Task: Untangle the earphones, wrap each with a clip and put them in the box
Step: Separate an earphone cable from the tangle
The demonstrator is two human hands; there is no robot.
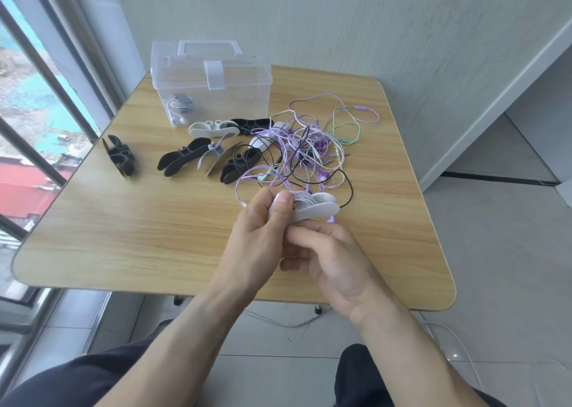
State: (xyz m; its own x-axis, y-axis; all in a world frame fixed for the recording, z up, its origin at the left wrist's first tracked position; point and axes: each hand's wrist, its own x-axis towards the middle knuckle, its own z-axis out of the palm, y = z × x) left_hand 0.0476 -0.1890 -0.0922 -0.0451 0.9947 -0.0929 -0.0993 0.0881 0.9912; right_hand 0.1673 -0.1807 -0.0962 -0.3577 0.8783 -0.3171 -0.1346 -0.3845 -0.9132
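The left hand [263, 221] pinches one end of a white clip [312, 210] between thumb and fingers, holding it just above the table [123, 221]. The right hand [328, 252] is curled beneath and beside it, its fingers touching the clip's underside; whether they grip the cord or only steady the clip cannot be told. White earphone cord [301, 199] is wound around the clip's middle, so the step in hand appears to be finishing the wrap.

To do this well, the left hand should keep the clip still while the right lays each remaining turn snugly beside the last, then folds the clip's flaps shut over the coil so nothing springs loose. A purple loop lies close beyond the fingers and could get caught in the wrap; lifting the clip clear of it would help.

The clip is flat, pale and wing-shaped, its coil neat and tight. Beyond the hands lies the tangle of earphones [309, 146], purple, green, black and white. To the left of the tangle rest spare clips [182, 159], black and white. Farther off stands the clear box [213, 91], lid closed, with one wrapped set [181, 106] already inside.
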